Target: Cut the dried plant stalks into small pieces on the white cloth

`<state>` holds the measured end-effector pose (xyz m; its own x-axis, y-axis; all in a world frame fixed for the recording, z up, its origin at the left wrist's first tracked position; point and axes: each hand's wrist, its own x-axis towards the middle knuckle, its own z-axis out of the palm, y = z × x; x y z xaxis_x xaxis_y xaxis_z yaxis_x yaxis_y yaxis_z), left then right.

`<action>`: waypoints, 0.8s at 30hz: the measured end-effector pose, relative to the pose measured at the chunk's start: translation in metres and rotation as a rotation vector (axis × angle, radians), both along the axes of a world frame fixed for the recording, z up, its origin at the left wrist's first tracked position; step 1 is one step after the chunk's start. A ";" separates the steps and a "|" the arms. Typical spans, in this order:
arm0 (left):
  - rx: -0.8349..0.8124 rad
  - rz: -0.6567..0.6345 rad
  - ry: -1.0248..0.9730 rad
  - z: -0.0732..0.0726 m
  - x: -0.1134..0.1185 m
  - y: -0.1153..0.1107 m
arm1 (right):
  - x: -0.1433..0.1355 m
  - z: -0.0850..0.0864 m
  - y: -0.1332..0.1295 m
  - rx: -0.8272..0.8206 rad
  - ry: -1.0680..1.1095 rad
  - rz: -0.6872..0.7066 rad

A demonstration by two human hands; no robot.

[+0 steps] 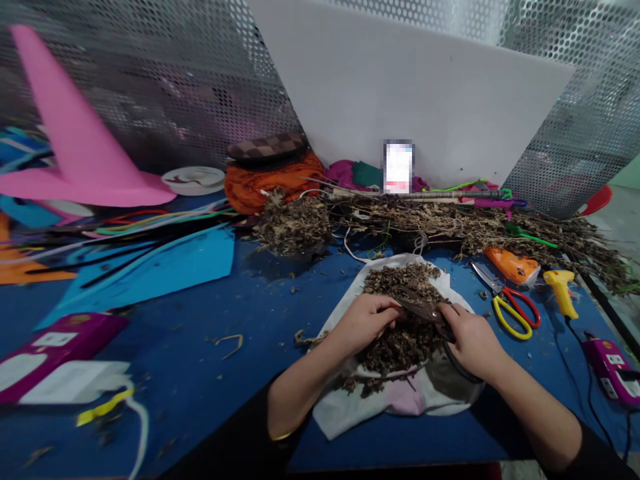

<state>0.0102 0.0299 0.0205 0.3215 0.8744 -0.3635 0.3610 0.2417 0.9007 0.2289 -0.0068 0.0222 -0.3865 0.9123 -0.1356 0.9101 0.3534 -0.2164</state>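
Dark scissors are in my right hand, whose fingers wrap round the handles, with the blades pointing left. My left hand is pinched near the blade tips, and what it holds is too small to make out. Both hands are over a heap of brown dried plant bits. Under the heap lies a white cloth with a pink patch, spread on the blue table.
Scissors with red and yellow handles, an orange packet and a yellow glue gun lie right. Dried stems run along the back by a lit phone. Blue sheets and a pink cone hat are left.
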 end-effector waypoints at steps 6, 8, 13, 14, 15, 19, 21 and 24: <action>0.040 -0.025 0.005 -0.009 -0.004 0.003 | 0.001 -0.003 0.000 -0.020 -0.023 0.008; 0.036 -0.026 0.009 -0.008 -0.004 0.003 | 0.002 -0.002 0.000 -0.022 -0.027 0.016; 0.000 -0.020 -0.004 0.001 0.000 0.000 | 0.001 0.002 -0.001 0.004 -0.034 0.008; 0.002 -0.018 0.009 0.002 0.000 0.000 | 0.000 0.003 -0.001 0.006 -0.044 0.004; 0.007 -0.020 0.026 0.003 0.000 -0.001 | 0.000 0.003 -0.001 0.002 -0.057 0.000; 0.047 -0.034 0.086 0.000 -0.001 0.001 | 0.000 0.001 -0.001 -0.025 -0.082 0.003; 0.071 -0.038 0.106 -0.004 -0.002 0.002 | 0.000 0.000 0.000 -0.013 -0.062 -0.004; 0.095 -0.027 0.088 -0.006 -0.003 0.004 | 0.002 0.000 0.000 0.043 0.008 -0.078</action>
